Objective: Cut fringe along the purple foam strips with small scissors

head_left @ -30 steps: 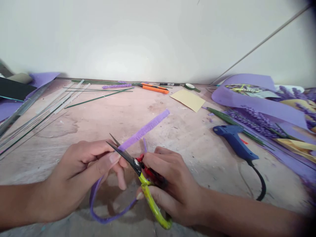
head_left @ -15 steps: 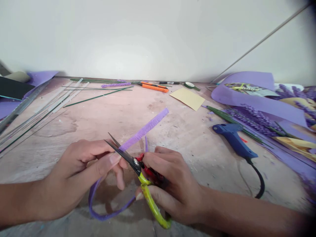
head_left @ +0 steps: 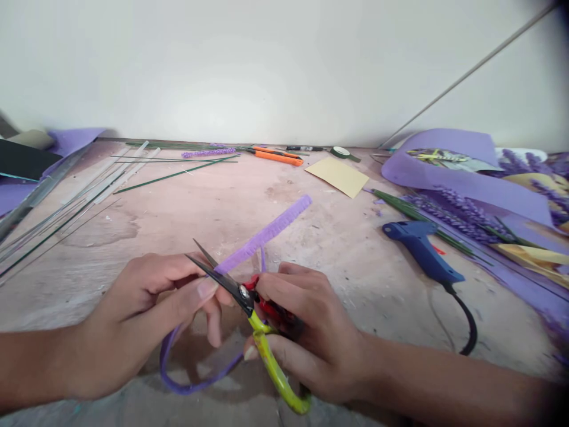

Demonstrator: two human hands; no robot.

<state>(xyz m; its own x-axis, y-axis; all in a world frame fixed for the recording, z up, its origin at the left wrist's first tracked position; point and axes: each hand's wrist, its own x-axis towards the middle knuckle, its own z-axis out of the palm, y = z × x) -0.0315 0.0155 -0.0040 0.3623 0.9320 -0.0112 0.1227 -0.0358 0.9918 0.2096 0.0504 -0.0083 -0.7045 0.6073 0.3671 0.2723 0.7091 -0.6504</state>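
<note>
My left hand pinches a long purple strip between thumb and fingers. One end of the strip, finely fringed along its edge, points up and away to the right. Its other part hangs in a loop below my hands and passes behind my right hand. My right hand is closed round the yellow-green and red handles of a pair of scissors. The dark blades are slightly apart and lie across the strip, right beside my left thumb. Part of the red handle is hidden by my right fingers.
A blue glue gun with a black cable lies right, near purple lavender stems and purple sheet. Farther back are a yellow card, an orange cutter and green tape. Wires and clear sticks lie left.
The fringed end of the purple strip has shifted slightly up and to the right. The scissors' tips have moved a little left; both hands stay almost in place.
</note>
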